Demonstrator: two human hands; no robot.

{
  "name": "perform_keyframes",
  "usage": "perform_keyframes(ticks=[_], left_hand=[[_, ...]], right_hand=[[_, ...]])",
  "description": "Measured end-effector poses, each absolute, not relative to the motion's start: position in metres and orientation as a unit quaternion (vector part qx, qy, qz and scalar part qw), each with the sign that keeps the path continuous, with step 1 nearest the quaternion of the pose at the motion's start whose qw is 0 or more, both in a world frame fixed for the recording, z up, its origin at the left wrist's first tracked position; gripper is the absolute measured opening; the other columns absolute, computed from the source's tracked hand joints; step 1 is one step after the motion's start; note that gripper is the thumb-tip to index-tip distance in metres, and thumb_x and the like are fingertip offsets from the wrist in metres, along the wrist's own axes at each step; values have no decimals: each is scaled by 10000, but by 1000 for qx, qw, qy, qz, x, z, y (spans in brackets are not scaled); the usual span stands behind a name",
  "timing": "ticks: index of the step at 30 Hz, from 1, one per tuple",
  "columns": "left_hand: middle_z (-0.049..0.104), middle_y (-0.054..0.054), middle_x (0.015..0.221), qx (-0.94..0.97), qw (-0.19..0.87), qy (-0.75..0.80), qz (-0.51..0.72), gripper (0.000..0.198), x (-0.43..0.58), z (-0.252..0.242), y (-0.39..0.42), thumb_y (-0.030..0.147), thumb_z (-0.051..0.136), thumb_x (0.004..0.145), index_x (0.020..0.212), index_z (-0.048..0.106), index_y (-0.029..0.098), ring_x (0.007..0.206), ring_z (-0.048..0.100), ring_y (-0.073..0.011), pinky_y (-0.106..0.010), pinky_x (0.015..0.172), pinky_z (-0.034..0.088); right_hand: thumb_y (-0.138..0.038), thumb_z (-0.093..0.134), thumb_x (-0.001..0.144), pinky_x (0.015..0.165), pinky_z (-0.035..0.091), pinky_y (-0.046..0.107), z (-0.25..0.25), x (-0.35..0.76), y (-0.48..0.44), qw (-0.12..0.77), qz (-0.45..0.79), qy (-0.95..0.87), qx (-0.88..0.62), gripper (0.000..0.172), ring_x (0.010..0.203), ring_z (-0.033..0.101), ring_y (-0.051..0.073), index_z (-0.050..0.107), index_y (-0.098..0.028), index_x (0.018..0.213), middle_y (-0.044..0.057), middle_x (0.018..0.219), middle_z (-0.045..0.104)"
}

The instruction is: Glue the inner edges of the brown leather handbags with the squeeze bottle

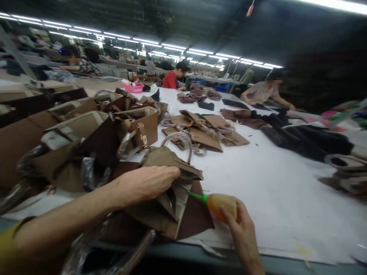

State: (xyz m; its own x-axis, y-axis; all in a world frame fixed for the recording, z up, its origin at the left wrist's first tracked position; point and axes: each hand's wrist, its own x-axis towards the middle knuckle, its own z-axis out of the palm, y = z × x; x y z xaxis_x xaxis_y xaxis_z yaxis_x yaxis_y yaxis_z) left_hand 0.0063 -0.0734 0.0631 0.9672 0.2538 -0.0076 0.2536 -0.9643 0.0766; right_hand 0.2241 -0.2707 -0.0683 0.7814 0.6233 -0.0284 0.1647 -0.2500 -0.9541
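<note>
Status, left to right. At the left of the frame, the upright bags (97, 137) stand shaped and open at the top; judge these further along than the rest. Wrapped handles show on several of them, and a buckle (145, 139) is fitted to the bag nearest the centre. At lower centre, your bag (164, 204) lies on the bench (281, 206) with its mouth open to the right. Its side panel (197, 214) is splayed outward and not closed up, so treat this bag as part-finished. Above it, near the centre of the frame, the flat pieces (195, 133) lie heaped with wrapped handles among them; they appear not yet shaped. At the right, the dark pieces (309, 139) lie loose and show no sign of assembly.

Hand pose, left to right. Your left hand (151, 181) reaches in from the lower left, back upward, fingers straight and together across the top of your bag. Its underside is hidden: you cannot tell whether it grips or only presses. Your right hand (243, 225) rises from the lower right, closed around the bottle (222, 206) with the thumb along the near side. The bottle is tilted nearly level. Its green nozzle (197, 196) points left over the bag's open edge; contact cannot be confirmed.
</note>
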Motion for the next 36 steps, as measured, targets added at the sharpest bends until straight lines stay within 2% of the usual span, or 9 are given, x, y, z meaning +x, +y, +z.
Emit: perform_keyframes(ticks=[3, 7, 16, 27, 36], left_hand=[[665, -46, 911, 986, 59, 140, -65, 177, 9, 71, -77, 105, 390, 919, 994, 545, 146, 810, 666, -175, -255, 701, 499], [660, -54, 944, 982, 71, 147, -90, 192, 6, 73, -80, 117, 358, 938, 1024, 527, 144, 841, 668, -181, -263, 696, 503], [649, -32, 952, 987, 83, 132, -37, 248, -4, 65, -83, 80, 356, 910, 1074, 520, 167, 858, 650, -140, -234, 770, 492], [645, -15, 891, 990, 54, 126, -43, 202, -8, 63, -85, 96, 373, 921, 1032, 528, 161, 758, 645, -122, -204, 669, 489], [659, -42, 1017, 994, 30, 95, -45, 351, -29, 47, -96, 63, 344, 905, 1197, 512, 160, 861, 647, -113, -183, 771, 485]], right_hand=[[-624, 689, 637, 787, 496, 337, -63, 225, -270, 540, 209, -248, -777, 610, 903, 606, 278, 582, -173, 1034, 69, 947, 674], [-644, 681, 621, 751, 508, 312, -57, 223, -272, 521, 204, -247, -791, 610, 870, 602, 269, 598, -175, 1002, 54, 895, 678], [-616, 686, 661, 773, 492, 280, -56, 222, -288, 486, 225, -270, -801, 583, 874, 601, 248, 602, -178, 1038, 44, 946, 680], [-661, 661, 625, 777, 502, 338, -56, 217, -260, 510, 205, -244, -799, 654, 867, 598, 269, 581, -155, 1032, 71, 934, 668], [-676, 663, 614, 700, 514, 311, -51, 216, -283, 484, 221, -230, -815, 630, 809, 601, 263, 615, -158, 969, 72, 853, 686]])
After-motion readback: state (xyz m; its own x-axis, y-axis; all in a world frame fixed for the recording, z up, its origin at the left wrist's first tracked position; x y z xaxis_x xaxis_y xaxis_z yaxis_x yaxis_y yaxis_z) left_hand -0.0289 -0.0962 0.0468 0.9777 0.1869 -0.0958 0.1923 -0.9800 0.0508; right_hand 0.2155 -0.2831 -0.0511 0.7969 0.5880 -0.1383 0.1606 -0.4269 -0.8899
